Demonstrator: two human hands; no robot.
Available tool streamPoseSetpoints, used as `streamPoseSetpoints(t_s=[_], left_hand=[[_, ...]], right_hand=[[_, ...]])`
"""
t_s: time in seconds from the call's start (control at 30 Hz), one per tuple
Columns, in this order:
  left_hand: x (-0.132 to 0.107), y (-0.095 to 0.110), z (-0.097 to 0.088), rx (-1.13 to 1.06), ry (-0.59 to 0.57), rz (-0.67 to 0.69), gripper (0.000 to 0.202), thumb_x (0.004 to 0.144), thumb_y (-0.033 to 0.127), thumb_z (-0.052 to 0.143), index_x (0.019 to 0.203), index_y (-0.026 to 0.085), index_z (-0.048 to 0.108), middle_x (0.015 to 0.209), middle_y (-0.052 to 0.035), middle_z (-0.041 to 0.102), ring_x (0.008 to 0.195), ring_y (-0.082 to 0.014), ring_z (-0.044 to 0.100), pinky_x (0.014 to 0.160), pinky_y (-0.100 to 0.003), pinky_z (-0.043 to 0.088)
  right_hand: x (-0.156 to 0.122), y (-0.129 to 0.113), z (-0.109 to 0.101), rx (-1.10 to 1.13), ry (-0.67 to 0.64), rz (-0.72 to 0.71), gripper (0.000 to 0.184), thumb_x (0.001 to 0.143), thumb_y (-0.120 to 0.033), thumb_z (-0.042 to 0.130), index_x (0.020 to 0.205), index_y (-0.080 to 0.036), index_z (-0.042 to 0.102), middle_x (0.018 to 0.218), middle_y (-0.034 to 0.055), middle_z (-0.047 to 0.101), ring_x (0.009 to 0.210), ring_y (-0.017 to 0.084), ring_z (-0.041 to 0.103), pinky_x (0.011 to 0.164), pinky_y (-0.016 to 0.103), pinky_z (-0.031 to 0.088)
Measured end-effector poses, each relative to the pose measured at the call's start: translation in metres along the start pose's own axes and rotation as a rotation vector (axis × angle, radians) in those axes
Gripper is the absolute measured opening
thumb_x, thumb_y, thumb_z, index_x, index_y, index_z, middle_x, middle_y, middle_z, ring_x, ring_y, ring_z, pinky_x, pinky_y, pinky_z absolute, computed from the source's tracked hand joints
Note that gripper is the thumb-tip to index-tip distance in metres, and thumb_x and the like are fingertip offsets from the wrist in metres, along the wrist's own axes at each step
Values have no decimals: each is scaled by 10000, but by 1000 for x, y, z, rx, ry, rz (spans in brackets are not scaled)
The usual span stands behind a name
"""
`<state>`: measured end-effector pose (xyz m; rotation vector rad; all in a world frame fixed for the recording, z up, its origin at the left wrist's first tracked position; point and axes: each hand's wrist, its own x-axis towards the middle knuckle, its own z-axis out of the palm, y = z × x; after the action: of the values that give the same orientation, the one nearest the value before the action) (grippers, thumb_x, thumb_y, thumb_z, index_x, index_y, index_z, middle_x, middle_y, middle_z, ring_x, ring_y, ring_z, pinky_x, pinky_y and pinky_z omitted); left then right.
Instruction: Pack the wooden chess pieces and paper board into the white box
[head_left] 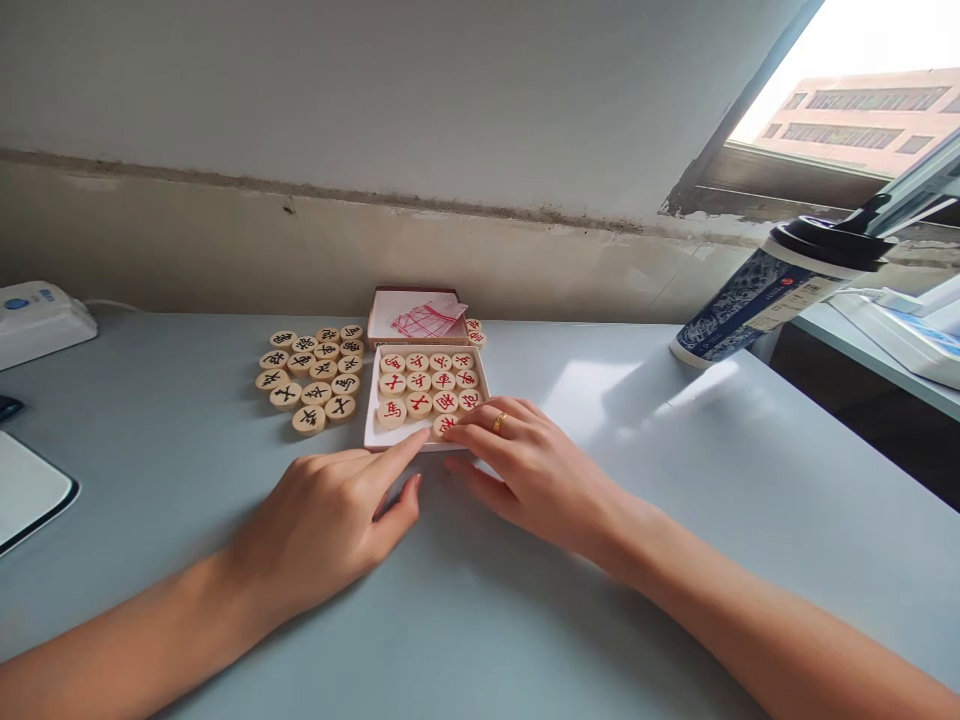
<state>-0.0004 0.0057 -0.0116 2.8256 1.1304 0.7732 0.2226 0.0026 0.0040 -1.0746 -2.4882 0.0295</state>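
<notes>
Presently, red-marked pieces [418, 381] sit inside the white box [381, 437], front-left gap unfilled; black-marked pieces [322, 370] lie loose on the desk [180, 400]. Left hand [322, 520] empty, thumb and index apart; right hand [532, 465] touches a front piece [442, 425], grip unclear.

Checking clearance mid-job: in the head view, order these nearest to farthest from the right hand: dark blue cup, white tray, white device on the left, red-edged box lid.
From the right hand:
1. White tray, under its fingertips.
2. Red-edged box lid, just behind the tray.
3. Dark blue cup, to the right.
4. White device, far left.
</notes>
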Motion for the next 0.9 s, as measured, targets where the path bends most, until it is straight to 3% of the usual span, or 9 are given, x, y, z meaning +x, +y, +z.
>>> streamPoseSetpoints(t_s=[0.9], left_hand=[[1,0,0,17,-9,4,372,920,218,480,1254,125,615,645,23,671,502,-129,598,534,-273,427]], right_hand=[[0,1,0,-6,5,-29,216,938,-157,505,1104,-123,640,1005,88,690,942,218,604,855,383,482]])
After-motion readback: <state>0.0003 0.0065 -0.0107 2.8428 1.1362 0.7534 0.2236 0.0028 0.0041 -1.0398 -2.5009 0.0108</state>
